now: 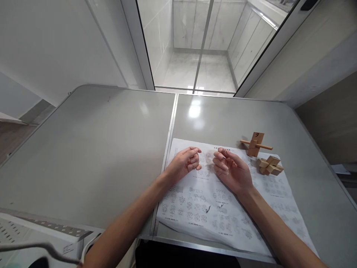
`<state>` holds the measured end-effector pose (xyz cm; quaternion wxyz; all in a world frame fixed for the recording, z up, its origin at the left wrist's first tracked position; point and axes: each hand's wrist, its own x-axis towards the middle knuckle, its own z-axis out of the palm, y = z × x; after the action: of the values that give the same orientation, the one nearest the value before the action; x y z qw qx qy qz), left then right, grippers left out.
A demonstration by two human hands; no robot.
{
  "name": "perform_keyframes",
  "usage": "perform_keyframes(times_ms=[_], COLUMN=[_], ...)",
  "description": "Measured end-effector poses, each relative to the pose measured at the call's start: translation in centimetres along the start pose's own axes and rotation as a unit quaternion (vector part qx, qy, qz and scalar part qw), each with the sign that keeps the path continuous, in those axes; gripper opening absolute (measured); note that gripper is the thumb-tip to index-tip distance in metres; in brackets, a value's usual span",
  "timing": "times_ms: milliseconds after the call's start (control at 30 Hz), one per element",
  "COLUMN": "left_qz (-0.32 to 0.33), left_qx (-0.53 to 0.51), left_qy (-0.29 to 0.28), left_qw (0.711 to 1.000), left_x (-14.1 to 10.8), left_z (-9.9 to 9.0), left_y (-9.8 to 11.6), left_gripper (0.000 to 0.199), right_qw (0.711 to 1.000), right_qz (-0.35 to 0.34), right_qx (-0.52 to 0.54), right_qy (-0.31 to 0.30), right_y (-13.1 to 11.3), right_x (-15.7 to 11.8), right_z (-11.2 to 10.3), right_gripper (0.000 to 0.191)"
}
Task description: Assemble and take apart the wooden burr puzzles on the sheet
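Observation:
My left hand [186, 163] hovers over the left part of a printed paper sheet [206, 230], its fingers loosely curled and no object visible in them. Facing it across a small gap is my right hand [232, 169], palm turned inward, fingers half bent with the thumb apart, also holding nothing that I can see. To the right of my right hand, a burr-style interlocking wooden puzzle [270, 166] rests on the sheet. Just behind that puzzle stands another wooden puzzle [255, 144], a flat upright plank with a dark mark, crossed by a round stick.
Both forearms lean over the front edge of a grey folding table [97, 160] with a metal seam [171, 124] down its middle. Rows of small line drawings cover the sheet. A framed glass panel [217, 67] borders the far edge. At lower left is a white perforated object [16, 234] with a cable.

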<state>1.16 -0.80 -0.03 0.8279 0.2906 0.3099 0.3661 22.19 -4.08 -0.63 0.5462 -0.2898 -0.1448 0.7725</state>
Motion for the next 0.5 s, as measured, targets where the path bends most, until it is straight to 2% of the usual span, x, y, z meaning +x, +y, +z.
perform_keyframes(times_ms=[500], left_qz=[0.005], left_qx=[0.003], left_qy=[0.007], left_qw=[1.000], left_x=[-0.02], left_z=[0.25], left_y=[0.23], left_gripper=[0.035], right_qw=[1.000], right_qz=[0.001], right_qx=[-0.029], right_qy=[-0.008], right_y=[0.01], right_x=[0.08], right_z=[0.23], right_gripper=[0.011])
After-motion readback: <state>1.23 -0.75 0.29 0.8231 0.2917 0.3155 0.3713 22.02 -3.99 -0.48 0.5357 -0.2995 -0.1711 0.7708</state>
